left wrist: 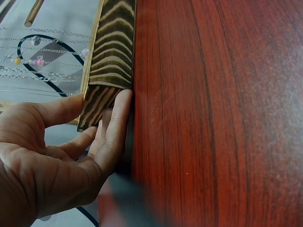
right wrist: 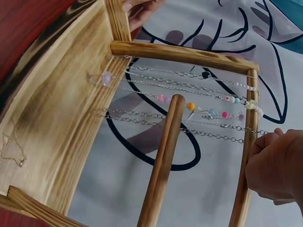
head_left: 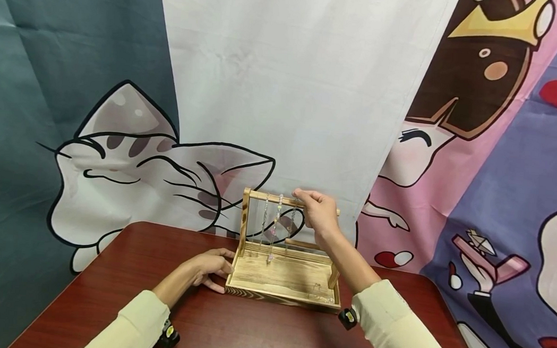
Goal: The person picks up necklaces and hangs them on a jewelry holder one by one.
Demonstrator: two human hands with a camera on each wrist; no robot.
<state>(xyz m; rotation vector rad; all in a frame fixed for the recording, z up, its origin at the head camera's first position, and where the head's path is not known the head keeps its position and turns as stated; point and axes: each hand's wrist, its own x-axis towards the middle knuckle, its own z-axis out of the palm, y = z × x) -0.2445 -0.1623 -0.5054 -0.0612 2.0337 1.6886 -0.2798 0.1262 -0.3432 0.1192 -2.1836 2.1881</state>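
Note:
A wooden jewelry stand [head_left: 280, 297], a tray with posts and a top rod [head_left: 256, 195], stands on the table. My left hand [head_left: 209, 267] holds the tray's left end, thumb and fingers on either side of its corner in the left wrist view. At the top rod, my right hand [head_left: 321, 215] pinches the end of a silver chain necklace [right wrist: 208, 135], which hangs down over the rod. To its left hang a necklace with coloured beads [head_left: 274, 228] and another silver chain [head_left: 264, 221]. My right palm is hidden in the head view.
A thin gold chain [right wrist: 19, 153] lies in the tray's front right part. A shorter wooden rod [right wrist: 163, 156] sticks out below the top rod. The red-brown table [head_left: 249, 332] ends at a printed cartoon curtain [head_left: 283, 89] just behind the stand.

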